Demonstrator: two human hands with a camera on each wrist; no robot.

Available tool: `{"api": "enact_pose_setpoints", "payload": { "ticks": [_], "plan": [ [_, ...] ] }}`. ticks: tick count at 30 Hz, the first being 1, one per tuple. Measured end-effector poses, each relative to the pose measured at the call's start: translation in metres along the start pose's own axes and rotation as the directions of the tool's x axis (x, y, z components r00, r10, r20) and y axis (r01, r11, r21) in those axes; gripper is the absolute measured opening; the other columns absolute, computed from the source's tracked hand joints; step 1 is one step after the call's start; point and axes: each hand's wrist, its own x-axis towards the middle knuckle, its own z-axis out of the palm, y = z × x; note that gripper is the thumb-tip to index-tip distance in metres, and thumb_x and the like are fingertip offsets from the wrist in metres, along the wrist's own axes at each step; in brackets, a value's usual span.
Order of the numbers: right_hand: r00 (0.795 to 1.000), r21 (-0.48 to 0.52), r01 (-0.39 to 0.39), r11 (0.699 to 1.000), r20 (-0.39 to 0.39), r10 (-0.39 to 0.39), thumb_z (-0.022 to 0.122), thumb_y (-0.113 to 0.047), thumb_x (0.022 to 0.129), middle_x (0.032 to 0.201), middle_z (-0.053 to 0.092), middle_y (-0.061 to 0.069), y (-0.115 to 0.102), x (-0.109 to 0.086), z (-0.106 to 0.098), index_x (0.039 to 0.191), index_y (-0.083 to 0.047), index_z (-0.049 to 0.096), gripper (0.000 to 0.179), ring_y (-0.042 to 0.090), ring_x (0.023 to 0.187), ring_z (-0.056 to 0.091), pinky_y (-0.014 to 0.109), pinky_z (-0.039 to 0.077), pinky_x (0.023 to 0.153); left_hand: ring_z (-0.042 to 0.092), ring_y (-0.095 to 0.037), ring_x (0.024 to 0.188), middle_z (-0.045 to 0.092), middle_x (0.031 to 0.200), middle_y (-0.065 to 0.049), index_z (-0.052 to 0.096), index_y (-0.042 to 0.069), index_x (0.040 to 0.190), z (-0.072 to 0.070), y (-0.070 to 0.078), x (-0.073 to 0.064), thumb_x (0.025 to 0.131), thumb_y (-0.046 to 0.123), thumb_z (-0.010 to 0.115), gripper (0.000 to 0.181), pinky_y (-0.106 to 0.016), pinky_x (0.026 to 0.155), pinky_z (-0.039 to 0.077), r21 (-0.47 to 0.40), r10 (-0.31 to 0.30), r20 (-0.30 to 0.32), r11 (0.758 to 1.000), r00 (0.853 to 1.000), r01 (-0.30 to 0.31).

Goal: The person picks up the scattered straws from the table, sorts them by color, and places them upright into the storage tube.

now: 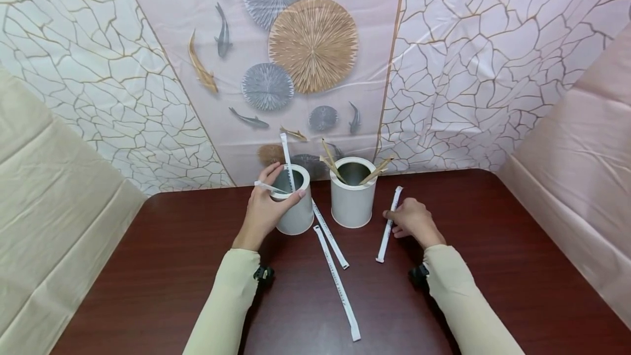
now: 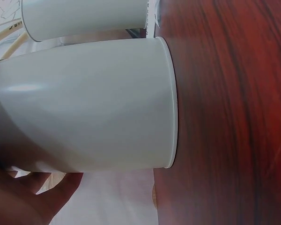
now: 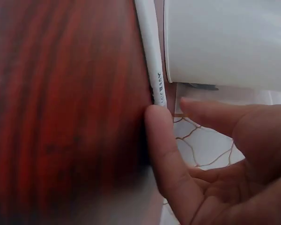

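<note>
My left hand (image 1: pixel 263 207) holds the left white can (image 1: pixel 297 218) at its top, thumb on the near rim and fingers on the far side. Two white paper-wrapped sticks stand in that can, a tall upright one (image 1: pixel 287 158) and one leaning left over the rim (image 1: pixel 268 187). At the right, my right hand (image 1: pixel 418 221) reaches to another paper-wrapped stick (image 1: pixel 384 242) lying on the table. One fingertip (image 3: pixel 158 115) rests at this stick in the right wrist view. Another fingertip is raised apart from it, with a gap between the two.
Beside the left can stands another white can (image 1: pixel 352 204) with several tan sticks (image 1: pixel 377 171) leaning in it. Two more white wrapped sticks lie in the middle of the dark red table, one behind (image 1: pixel 331 235) and one in front (image 1: pixel 339 284). A patterned cloth (image 1: pixel 443 97) hangs behind.
</note>
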Motion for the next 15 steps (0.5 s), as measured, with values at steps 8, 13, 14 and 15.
{"api": "enact_pose_setpoints", "payload": {
  "ticks": [8,13,14,15],
  "plan": [
    [1.000,-0.141,-0.027,0.990,-0.001,0.027,0.063,-0.005,0.097,0.067,0.072,0.014,-0.010,0.002,0.001,0.092,0.008,0.061,0.014,0.017,0.054,0.073,0.031,0.062,0.059,0.041,-0.027,0.151,0.041,0.163,0.011,0.056,0.022,0.155,0.000,-0.001,-0.003,0.085,0.053,0.085,0.081,-0.059,0.115,0.040,-0.006,-0.011,-0.004,1.000,1.000,0.011],
    [0.999,-0.040,-0.041,0.998,-0.013,0.040,0.062,-0.007,0.095,0.065,0.072,0.008,-0.001,0.001,0.000,0.095,0.009,0.067,0.017,0.011,0.053,0.071,0.027,0.061,0.061,0.041,-0.027,0.150,0.042,0.163,0.010,0.057,0.023,0.154,0.001,-0.001,-0.002,0.085,0.054,0.085,0.080,-0.059,0.115,0.040,-0.001,-0.010,-0.013,1.000,1.000,0.010],
    [0.999,0.002,-0.040,0.999,-0.006,0.040,0.061,-0.007,0.095,0.066,0.071,0.008,0.001,0.000,-0.001,0.096,0.010,0.067,0.018,0.010,0.053,0.070,0.027,0.061,0.061,0.042,-0.027,0.150,0.042,0.163,0.010,0.057,0.023,0.154,0.001,-0.001,-0.002,0.085,0.055,0.084,0.080,-0.059,0.115,0.040,0.000,-0.010,-0.014,1.000,1.000,0.010],
    [0.999,0.046,-0.046,0.998,0.003,0.046,0.061,-0.006,0.095,0.067,0.070,0.008,0.002,0.000,-0.001,0.098,0.011,0.066,0.018,0.009,0.054,0.069,0.028,0.061,0.060,0.042,-0.026,0.150,0.042,0.163,0.010,0.057,0.023,0.154,0.001,-0.001,-0.001,0.085,0.055,0.084,0.080,-0.059,0.115,0.040,0.001,-0.011,-0.014,1.000,1.000,0.011]
  ]
}}
